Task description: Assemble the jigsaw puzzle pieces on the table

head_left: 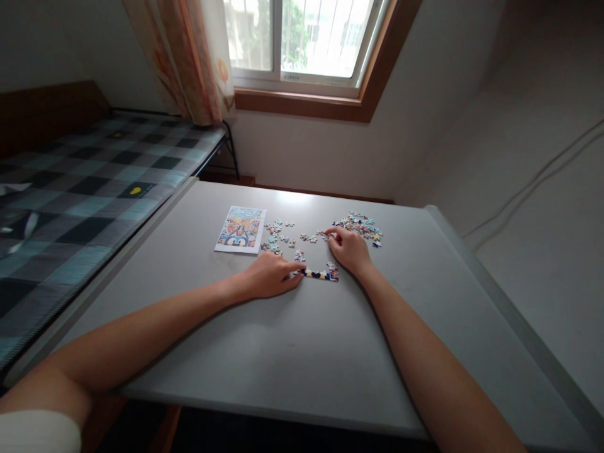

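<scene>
My left hand [270,275] rests on the table with its index finger stretched out and its thumb apart below it. Both tips touch the left end of a partly joined jigsaw puzzle [321,275], a dark-and-cream bottom strip with short sides rising at left and right. My right hand [349,248] reaches in from the right, index fingertip down beside a few loose puzzle pieces [309,238]. Its thumb is apart from that finger, and the other fingers are curled. Just beyond this hand lies a heap of puzzle pieces [358,226]. More scattered pieces [278,234] lie beyond my left hand.
A printed picture sheet [240,230] lies flat left of the pieces on the grey-white table [283,352]. A bed with a checked cover [117,170] stands along the left side. Beyond the table are a curtain [189,63], a window [316,38] and a wall.
</scene>
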Tool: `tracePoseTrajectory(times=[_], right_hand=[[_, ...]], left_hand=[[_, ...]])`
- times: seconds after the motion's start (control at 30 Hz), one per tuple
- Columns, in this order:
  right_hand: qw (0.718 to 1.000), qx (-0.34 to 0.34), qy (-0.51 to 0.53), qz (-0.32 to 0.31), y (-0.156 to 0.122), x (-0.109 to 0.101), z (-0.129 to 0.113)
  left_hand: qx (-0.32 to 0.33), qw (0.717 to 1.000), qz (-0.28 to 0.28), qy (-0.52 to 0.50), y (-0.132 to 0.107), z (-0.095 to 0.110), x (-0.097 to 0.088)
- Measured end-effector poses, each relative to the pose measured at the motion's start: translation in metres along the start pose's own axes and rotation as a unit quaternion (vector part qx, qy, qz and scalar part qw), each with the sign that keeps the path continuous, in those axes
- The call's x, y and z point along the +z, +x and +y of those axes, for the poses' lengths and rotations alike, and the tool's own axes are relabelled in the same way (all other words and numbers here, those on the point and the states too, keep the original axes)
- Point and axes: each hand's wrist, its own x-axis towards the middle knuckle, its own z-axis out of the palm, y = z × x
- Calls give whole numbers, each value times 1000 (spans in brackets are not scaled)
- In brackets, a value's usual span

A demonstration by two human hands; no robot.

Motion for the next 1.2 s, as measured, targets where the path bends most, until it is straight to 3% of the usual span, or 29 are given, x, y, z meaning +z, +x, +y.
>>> tracePoseTrajectory(times=[1.2], right_hand=[[1000, 8, -8, -6, 0, 0, -1]], left_hand=[[18, 1000, 10, 12, -2, -1, 1]])
